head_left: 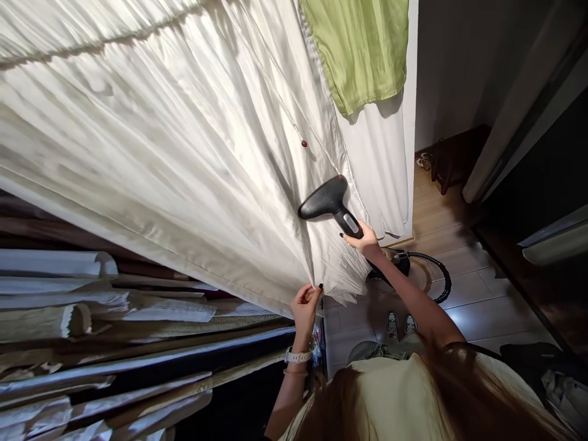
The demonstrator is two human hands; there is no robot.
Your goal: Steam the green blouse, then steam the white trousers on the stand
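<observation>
Garment steamer head [327, 199] gripped by closed fingers [354, 240] of right hand [366, 240], just beside white curtain [184, 153]; fingers of left hand [305, 309] pinch curtain hem [294, 300] below them. Black hose [436, 260] lies beyond right wrist.

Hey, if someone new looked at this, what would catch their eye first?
A huge pleated cream curtain fills the upper left of the view, with a green cloth hanging at the top. Near its lower edge, the right hand holds a black garment steamer up to the fabric, while the left hand pinches the hem. Pale rolled fabrics are piled at lower left.
</observation>
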